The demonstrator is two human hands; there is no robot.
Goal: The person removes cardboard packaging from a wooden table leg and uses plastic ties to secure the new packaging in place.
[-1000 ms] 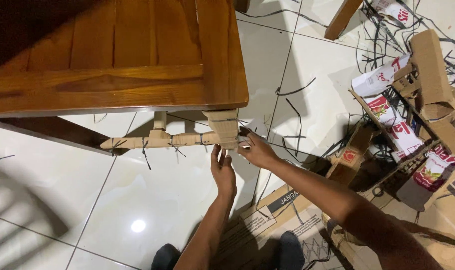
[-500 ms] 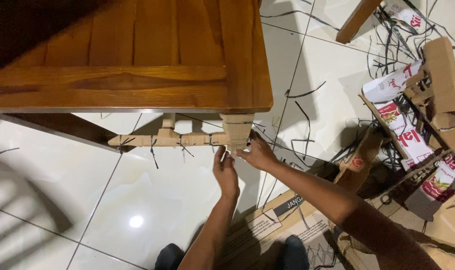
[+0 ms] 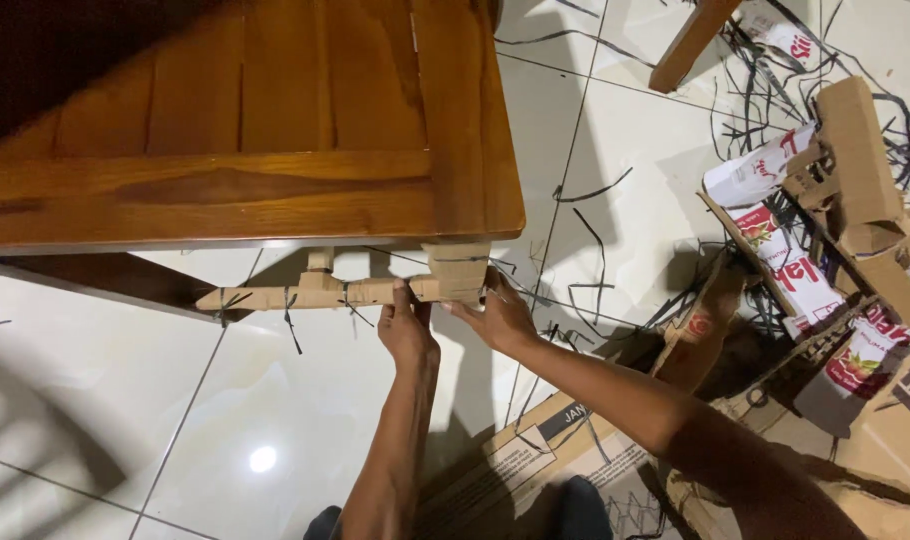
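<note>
Fingers: both sets curled onto the cardboard wrapping, none spread wide.
Left hand: reached straight up from below, forearm near vertical, fingertips pinching the wrapped rail beside the leg.
Right hand: came in from the right on a slanted forearm, fingers closed against the wrapped table leg.
Wrapping: under the wooden table, bound by black straps.
Surroundings: torn cardboard scraps on the tiled floor, well apart.

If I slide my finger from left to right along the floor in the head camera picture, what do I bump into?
Cardboard-wrapped rail → left hand → right hand → loose black straps → pile of torn cardboard and printed packaging.
</note>
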